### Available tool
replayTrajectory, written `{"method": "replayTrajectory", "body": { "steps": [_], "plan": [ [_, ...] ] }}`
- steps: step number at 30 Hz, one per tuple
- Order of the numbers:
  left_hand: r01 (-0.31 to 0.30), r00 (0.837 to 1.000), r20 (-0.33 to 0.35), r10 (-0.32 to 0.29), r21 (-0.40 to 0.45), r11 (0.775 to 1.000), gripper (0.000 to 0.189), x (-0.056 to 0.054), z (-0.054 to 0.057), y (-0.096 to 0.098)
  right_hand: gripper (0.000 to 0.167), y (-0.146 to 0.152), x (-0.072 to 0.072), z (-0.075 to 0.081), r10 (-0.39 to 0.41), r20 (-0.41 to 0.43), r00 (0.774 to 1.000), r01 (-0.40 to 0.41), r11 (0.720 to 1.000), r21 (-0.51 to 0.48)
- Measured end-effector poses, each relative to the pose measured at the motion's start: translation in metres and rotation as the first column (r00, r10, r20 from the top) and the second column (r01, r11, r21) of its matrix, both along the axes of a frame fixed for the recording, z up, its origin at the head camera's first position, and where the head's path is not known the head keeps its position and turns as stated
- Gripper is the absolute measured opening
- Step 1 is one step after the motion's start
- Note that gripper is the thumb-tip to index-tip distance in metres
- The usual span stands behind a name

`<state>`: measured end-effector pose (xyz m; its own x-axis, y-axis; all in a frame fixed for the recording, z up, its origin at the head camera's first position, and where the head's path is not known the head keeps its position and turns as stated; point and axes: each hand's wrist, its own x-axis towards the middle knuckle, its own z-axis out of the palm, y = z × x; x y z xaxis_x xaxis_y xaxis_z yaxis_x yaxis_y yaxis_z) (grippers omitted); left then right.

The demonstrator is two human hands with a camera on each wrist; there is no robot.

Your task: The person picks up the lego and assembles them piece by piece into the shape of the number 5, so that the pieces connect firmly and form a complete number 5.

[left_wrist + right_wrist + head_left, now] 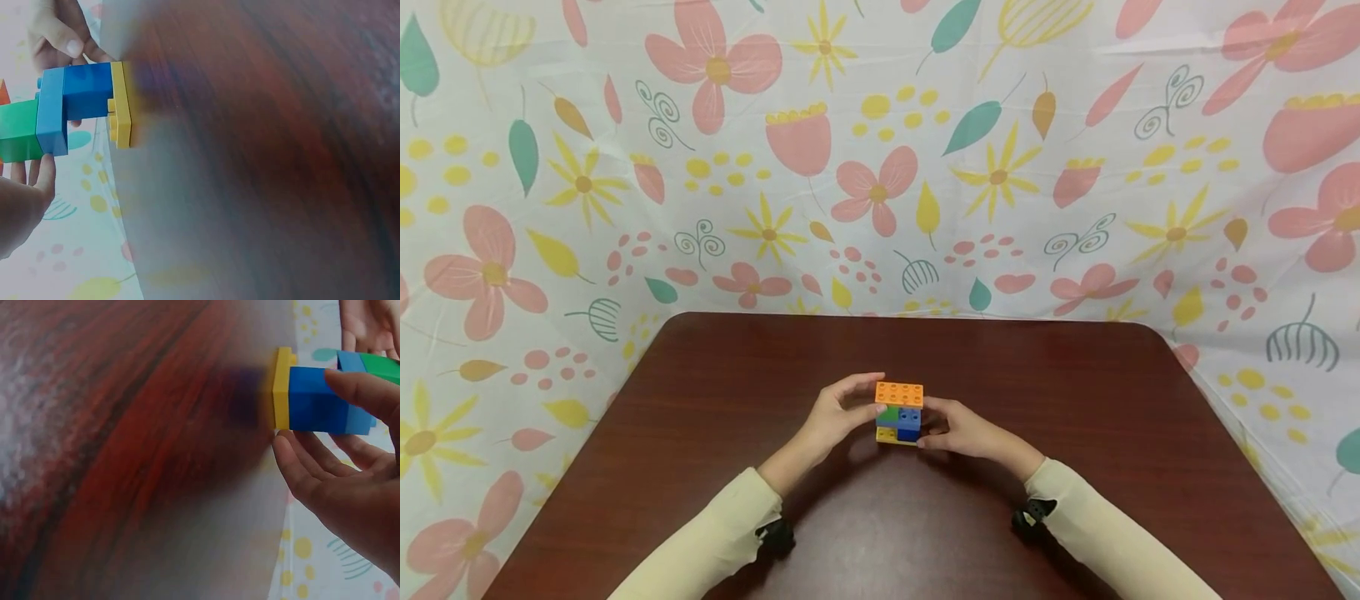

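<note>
A small stack of toy building bricks stands upright on the brown table in the head view, between both hands. At its base is a flat yellow plate (123, 106). A dark blue brick (317, 400) sits on one end of that plate, then come a lighter blue brick (51, 112), a green brick (19, 131) and an orange brick (899, 394) on top. My left hand (833, 418) holds the upper part from the left, thumb in front near the green brick. From the right, my right hand (973, 432) grips the lower part, its thumb on the dark blue brick.
The dark brown table (760, 358) has rounded far corners. Behind and beside it hangs a white cloth (880, 100) printed with flowers and leaves. A black device (775, 537) is strapped at the left sleeve, another black device (1032, 518) at the right.
</note>
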<state>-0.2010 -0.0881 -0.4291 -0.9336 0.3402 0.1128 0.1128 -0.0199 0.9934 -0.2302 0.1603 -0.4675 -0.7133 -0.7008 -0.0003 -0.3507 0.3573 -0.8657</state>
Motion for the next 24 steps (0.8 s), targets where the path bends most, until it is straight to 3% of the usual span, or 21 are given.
{"method": "replayTrajectory", "body": {
  "steps": [7,10,17,24],
  "plan": [
    [0.002,1.000,0.016,-0.002,-0.001,1.000,0.045,-0.012,-0.023,-0.002,0.053,-0.002,-0.001,-0.001,-0.023,-0.032,0.999,0.023,1.000,0.006],
    [-0.006,1.000,-0.001,0.006,0.001,1.000,0.044,-0.013,-0.027,-0.002,0.052,-0.003,-0.001,-0.002,-0.036,-0.040,0.999,0.036,0.999,0.010],
    [-0.044,0.998,-0.055,0.043,-0.016,0.999,0.042,-0.016,-0.025,-0.001,0.050,-0.002,-0.001,-0.003,-0.072,-0.032,0.997,0.073,0.997,0.002],
    [-0.073,0.994,-0.086,0.067,-0.067,0.995,0.040,-0.023,-0.013,-0.002,0.042,0.000,-0.002,0.002,-0.161,-0.069,0.985,0.159,0.987,-0.037]
  ]
}}
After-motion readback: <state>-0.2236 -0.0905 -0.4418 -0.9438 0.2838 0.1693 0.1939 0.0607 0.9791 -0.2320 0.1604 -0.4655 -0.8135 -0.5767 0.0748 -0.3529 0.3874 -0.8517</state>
